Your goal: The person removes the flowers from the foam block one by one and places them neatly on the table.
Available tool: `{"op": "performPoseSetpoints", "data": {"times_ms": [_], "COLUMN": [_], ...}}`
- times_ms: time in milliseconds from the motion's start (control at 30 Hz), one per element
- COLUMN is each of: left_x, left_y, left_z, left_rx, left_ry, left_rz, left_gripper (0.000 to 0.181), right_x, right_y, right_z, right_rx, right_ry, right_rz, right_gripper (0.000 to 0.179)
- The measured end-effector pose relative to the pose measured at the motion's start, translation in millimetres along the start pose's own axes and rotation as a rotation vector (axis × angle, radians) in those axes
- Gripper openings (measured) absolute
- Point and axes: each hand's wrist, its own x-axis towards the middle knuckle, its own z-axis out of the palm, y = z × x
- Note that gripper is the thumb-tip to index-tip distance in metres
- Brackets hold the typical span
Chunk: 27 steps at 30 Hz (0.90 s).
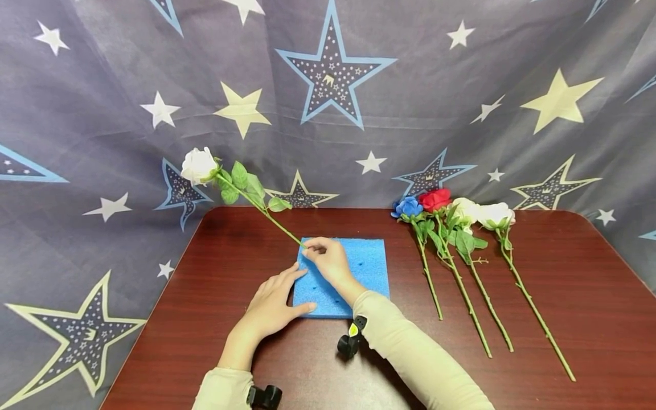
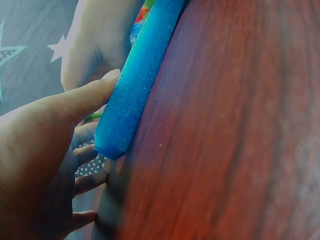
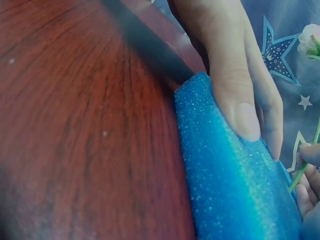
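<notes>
Two hands engaged: left hand (image 1: 271, 307) flat, pressing blue foam block (image 1: 366, 267) at counter (image 1: 564, 296) centre; right hand (image 1: 328, 259) pinching white rose stem (image 1: 277, 222) leaning toward ten o'clock; recommend uprighting before insertion.

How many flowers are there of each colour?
White roses: 3, one held by the right hand over the foam, at, and two lying on the table, at and
Red rose: 1
Blue rose: 1
Total: 5
</notes>
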Motion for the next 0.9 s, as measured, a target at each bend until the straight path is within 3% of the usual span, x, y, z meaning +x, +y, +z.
{"op": "performPoseSetpoints", "data": {"times_ms": [567,900], "left_x": [0.8,-0.3], "left_y": [0.2,-0.4], "left_z": [-1.0,-0.2], "left_rx": [0.011,0.009], "left_ry": [0.004,0.003], "left_rz": [0.015,0.014], "left_gripper": [0.084,0.085], "right_x": [-4.3,-7.3], "right_y": [-1.0,2.8], "right_z": [3.8,5.8], "right_rx": [0.072,0.114], "right_ry": [0.084,0.134], "right_rz": [0.010,-0.080], "right_gripper": [0.012,0.014]}}
